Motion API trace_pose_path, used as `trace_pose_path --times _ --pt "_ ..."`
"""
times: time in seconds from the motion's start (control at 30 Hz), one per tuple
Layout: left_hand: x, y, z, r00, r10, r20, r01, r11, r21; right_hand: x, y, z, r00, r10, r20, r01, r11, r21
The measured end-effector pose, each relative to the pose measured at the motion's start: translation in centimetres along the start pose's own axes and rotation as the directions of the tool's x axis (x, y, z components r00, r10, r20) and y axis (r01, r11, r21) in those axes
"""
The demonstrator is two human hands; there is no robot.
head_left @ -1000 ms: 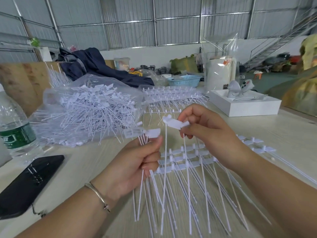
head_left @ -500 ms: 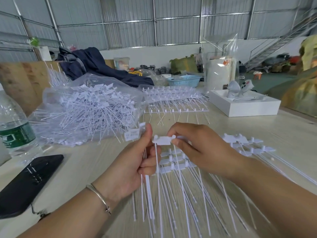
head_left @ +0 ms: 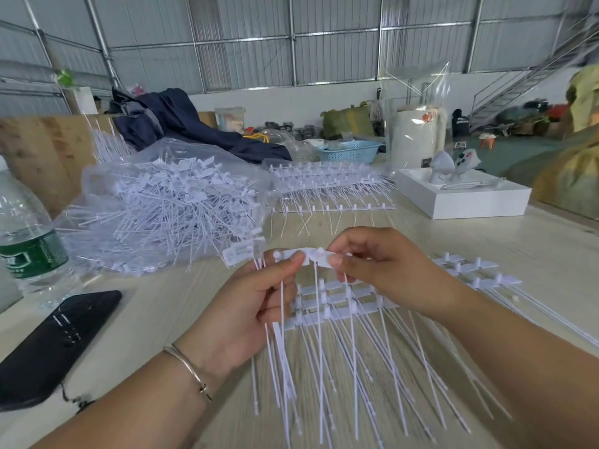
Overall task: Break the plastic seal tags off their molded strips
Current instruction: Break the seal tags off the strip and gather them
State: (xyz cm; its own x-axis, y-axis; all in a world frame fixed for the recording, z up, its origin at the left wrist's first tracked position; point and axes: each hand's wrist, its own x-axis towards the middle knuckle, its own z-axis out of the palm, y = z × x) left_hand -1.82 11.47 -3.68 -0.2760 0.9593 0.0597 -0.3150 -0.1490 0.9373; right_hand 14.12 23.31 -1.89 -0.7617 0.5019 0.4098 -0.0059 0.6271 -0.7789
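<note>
My left hand (head_left: 256, 306) grips a bundle of loose white seal tags (head_left: 282, 351), their thin tails hanging down, with my thumb pressed on one tag head. My right hand (head_left: 372, 267) pinches the head of a white seal tag (head_left: 319, 257) and holds it against the bundle's top. Under both hands lies a stack of molded strips (head_left: 327, 299) on the pale wooden table (head_left: 486, 241), tails fanned toward me. More joined strips (head_left: 470, 270) stick out to the right of my right wrist.
A clear bag heaped with loose tags (head_left: 168, 205) lies at left. Another strip pile (head_left: 327, 183) sits behind, with a white box (head_left: 463, 196), a blue basket (head_left: 348, 152), a water bottle (head_left: 26, 234) and a black phone (head_left: 55, 345) around.
My right hand came down and left with the single tag, from raised above the strips to level with my left thumb. My left hand kept its bundle and closed its thumb over the tag head.
</note>
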Motion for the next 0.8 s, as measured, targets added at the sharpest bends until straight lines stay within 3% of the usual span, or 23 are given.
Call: trace_pose_path --times 0.23,0.63,0.8 --pt "-0.02 -0.12 0.46 0.996 0.025 -0.085 -0.021 0.999 0.043 0.04 -0.36 -0.68 1.000 0.006 0.005 -0.006 0.997 0.081" --pt "-0.40 0.02 0.13 0.968 -0.118 0.222 0.148 0.981 -0.122 -0.28 -0.67 -0.55 0.991 0.004 0.137 -0.036 0.972 0.231" --pt "-0.86 -0.13 0.67 0.930 -0.168 0.328 0.187 0.982 -0.025 -0.19 -0.95 0.19 0.992 0.017 0.127 -0.063 0.928 0.368"
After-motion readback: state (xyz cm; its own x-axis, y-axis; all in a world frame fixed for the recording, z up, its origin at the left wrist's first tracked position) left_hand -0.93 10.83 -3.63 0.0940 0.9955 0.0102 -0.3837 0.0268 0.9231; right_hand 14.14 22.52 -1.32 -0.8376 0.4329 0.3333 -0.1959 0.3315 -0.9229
